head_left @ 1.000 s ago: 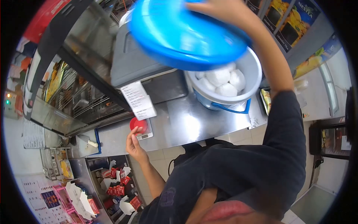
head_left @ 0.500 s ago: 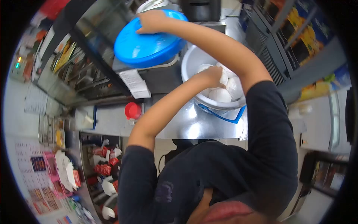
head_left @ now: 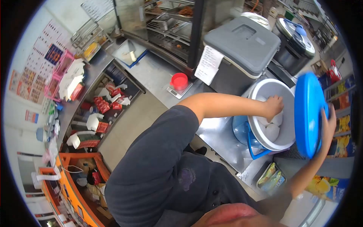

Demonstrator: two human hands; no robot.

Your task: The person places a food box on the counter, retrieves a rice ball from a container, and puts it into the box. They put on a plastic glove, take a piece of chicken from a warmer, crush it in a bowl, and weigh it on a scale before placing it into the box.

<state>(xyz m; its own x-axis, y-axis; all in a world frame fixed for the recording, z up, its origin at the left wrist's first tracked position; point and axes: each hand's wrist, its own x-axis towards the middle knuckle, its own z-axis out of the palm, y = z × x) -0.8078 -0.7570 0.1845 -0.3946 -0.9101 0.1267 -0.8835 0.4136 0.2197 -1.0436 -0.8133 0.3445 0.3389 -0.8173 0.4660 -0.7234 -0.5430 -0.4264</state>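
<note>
In the head view, my left hand (head_left: 273, 108) reaches into a grey-white bucket (head_left: 257, 133) with a blue handle (head_left: 258, 154). Its fingers are curled on one of several round white bundles (head_left: 272, 132) inside; their contents cannot be made out. My right hand (head_left: 328, 123) grips a round blue lid (head_left: 307, 113), tilted up on edge at the bucket's right side. The fingers press against the lid's outer side, and part of the grip is hidden. The lid is off the bucket's mouth.
A grey lidded box (head_left: 242, 45) with a paper note stands behind the bucket. On the steel counter (head_left: 223, 132) are a red cup (head_left: 179, 81) on a small scale and a white tray (head_left: 130, 53). A dark round cooker (head_left: 293, 47) stands behind right.
The view has turned, bringing the bucket further right. The blue lid, held in my right hand, has gone from the bucket's left to its right and now stands on edge. My left hand stays inside the bucket.
</note>
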